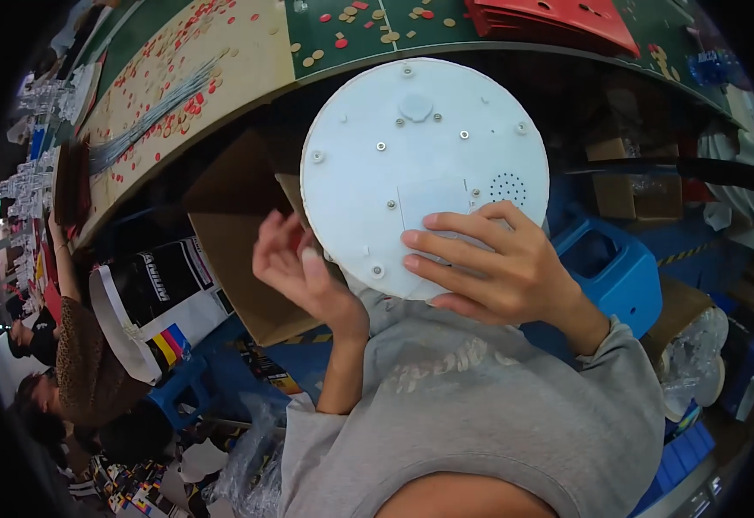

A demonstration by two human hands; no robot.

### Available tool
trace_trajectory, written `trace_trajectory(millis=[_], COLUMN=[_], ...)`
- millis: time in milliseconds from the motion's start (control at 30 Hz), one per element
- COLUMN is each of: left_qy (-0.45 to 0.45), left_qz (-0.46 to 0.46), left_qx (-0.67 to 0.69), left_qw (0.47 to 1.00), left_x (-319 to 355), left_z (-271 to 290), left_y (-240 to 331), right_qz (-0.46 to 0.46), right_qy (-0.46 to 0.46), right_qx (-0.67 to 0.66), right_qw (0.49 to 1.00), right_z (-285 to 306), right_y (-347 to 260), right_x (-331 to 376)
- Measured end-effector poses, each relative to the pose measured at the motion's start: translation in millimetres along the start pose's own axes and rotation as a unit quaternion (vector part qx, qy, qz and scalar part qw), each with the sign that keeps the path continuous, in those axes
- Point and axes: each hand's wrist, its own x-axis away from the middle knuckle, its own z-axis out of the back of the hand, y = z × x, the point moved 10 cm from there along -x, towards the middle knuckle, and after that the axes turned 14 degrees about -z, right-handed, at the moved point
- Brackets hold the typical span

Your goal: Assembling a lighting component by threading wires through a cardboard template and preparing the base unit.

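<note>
A round white plastic disc [411, 147] with small screws, a raised stud and a patch of tiny holes is held up in front of me, back side facing me. My right hand [502, 263] grips its lower right edge, fingers spread over a rectangular cover. My left hand [299, 272] sits at the disc's lower left rim, fingers curled, touching or just beside the edge; I cannot tell if it grips. My grey sleeves fill the lower middle.
A green and cream workbench [247, 60] strewn with red and tan round chips runs along the top, with a bundle of grey wires [152, 116] and red panels [567, 17]. Below are cardboard boxes [239, 250], a blue stool [619, 268], and other people [66, 345] seated at left.
</note>
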Motion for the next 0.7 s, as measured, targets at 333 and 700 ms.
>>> trace_trajectory(millis=[333,700], left_qy=[-0.29,-0.266], left_qz=[0.061,-0.02], left_qx=[0.028,-0.116], left_qw=[0.955,0.957], left_x=[33.5,-17.3], left_z=[-7.9,-13.3], left_y=[61.8,42.7], right_qz=[0.003,-0.038], right_qy=[0.022,0.062], right_qx=[0.036,0.075], right_qw=[0.999,0.995], right_z=[-8.3,4.0], right_y=[-11.5,4.6], right_x=[0.2,-2.9])
